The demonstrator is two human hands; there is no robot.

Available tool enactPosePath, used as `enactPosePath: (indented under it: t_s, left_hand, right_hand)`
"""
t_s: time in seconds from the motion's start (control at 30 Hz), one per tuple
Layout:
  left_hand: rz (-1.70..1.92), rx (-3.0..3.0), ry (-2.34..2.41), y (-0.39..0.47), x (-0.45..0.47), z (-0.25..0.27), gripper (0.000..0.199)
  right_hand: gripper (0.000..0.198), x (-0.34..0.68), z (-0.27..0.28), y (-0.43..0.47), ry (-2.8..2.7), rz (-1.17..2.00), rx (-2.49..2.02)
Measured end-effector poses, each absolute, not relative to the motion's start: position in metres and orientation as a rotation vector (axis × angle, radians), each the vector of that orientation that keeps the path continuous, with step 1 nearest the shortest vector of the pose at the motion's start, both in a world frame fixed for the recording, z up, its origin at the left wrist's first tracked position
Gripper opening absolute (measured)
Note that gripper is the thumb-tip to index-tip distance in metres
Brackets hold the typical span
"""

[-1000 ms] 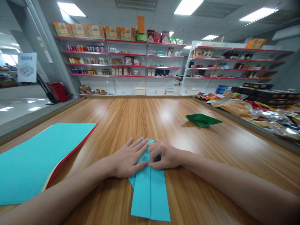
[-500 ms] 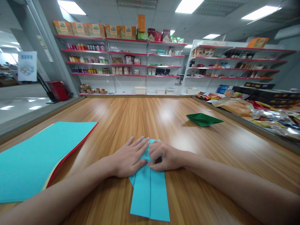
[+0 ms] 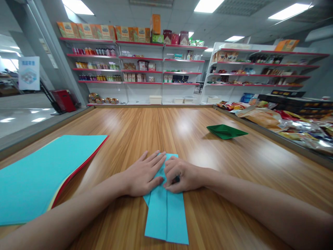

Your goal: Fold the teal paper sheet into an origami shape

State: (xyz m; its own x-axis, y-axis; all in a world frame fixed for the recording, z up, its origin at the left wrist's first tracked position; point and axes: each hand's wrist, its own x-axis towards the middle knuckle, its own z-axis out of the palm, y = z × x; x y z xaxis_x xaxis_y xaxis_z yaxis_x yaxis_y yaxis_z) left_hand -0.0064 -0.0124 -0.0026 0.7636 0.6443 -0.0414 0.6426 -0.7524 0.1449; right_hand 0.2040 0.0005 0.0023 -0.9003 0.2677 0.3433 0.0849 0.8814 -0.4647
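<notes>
A long folded sheet of blue paper (image 3: 166,222) lies on the wooden table, with a crease down its middle and a small corner jutting out at the left. My left hand (image 3: 144,175) lies flat on its upper left part, fingers stretched and pointing away from me. Against the upper right part, my right hand (image 3: 183,175) is closed, its fingers curled and the thumb near the centre crease. The two hands almost touch. Both cover much of the paper's upper half, so the fold and the right fingertips' exact grip are partly hidden.
A stack of coloured sheets (image 3: 52,173), blue on top, lies at the left. A folded green paper piece (image 3: 226,132) sits at the right. Packaged snacks (image 3: 273,119) lie beyond the right table edge. Stocked shelves (image 3: 140,81) stand behind the table (image 3: 135,128).
The right hand has shifted very slightly towards me along the paper. The left hand and the paper stay in place; the view has tilted a little.
</notes>
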Motion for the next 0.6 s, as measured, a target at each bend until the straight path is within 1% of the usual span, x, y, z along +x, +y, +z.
enactPosePath:
  t_s: [0.37,0.6]
  left_hand:
    - [0.006,2.831,1.035,-0.012,-0.0075,-0.0051,0.069]
    - [-0.005,2.825,1.052,-0.0121,-0.006,-0.0063,0.069]
  right_hand:
    - [0.019,0.2021,-0.0002,-0.0041,-2.717,0.726,-0.233]
    - [0.022,0.201,0.0046,-0.0102,-2.779,0.671,-0.265]
